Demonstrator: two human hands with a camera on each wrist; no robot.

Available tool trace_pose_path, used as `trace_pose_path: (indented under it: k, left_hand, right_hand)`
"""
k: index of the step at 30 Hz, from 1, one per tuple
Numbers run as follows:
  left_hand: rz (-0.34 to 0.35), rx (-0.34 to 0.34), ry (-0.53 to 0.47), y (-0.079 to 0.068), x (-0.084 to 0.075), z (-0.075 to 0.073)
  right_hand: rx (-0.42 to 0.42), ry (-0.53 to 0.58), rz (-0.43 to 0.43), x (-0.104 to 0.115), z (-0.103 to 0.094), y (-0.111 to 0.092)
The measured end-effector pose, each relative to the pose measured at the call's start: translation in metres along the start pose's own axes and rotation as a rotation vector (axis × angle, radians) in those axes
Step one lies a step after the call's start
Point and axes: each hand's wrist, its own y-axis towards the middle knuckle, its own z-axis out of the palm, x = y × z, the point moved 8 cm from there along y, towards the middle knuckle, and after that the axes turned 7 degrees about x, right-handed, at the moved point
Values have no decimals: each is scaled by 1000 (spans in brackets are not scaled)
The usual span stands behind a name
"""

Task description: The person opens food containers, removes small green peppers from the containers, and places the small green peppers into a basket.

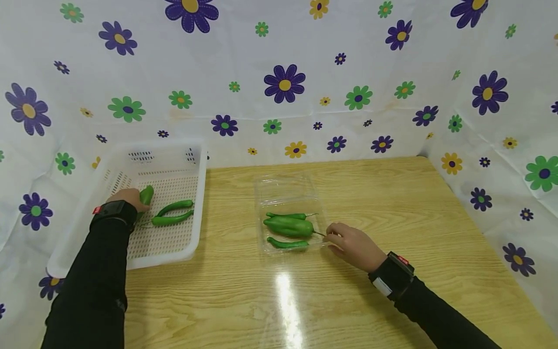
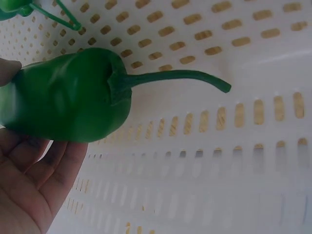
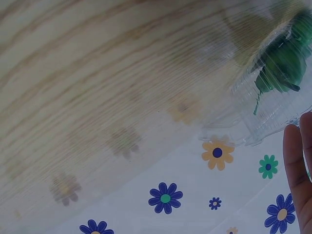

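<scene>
My left hand [image 1: 126,198] is inside the white basket [image 1: 201,189], gripping a thick green pepper [image 1: 147,194] between thumb and fingers. In the left wrist view that pepper [image 2: 63,97] shows a long curved stem pointing away from the palm. Two slim green peppers [image 1: 172,219] lie on the basket floor beside this hand. My right hand [image 1: 354,246] is at the right edge of a clear plastic box [image 1: 321,220], its fingertips touching or very near the rim. Inside the box lie a large green pepper [image 1: 287,226] and two thin ones, one on either side of it.
The clear lid [image 1: 285,186] of the box lies folded back towards the wall. Wood-grain table [image 1: 226,291] runs beneath the box and basket. A flower-printed cloth [image 1: 244,63] rises behind the table and along both sides.
</scene>
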Motion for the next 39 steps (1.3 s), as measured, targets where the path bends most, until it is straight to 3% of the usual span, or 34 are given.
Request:
trace_pose_path:
  k: [17,27,30,37,39]
  left_hand:
    - [-30,39,-2,-1,1,3]
    - [-54,40,-23,-31,-22,-6]
    - [-51,43,-21,-27,-16,-4]
    - [-56,43,-32,-39,-22,-10]
    - [-61,41,-35,-35,-17,-7]
  right_hand:
    - [2,13,7,0,1,-1]
    - [3,19,10,-1,1,-1]
    - [-2,18,5,-1,2,-1]
    - [-9,10,9,-1,1,0]
    - [-9,11,8,-1,1,0]
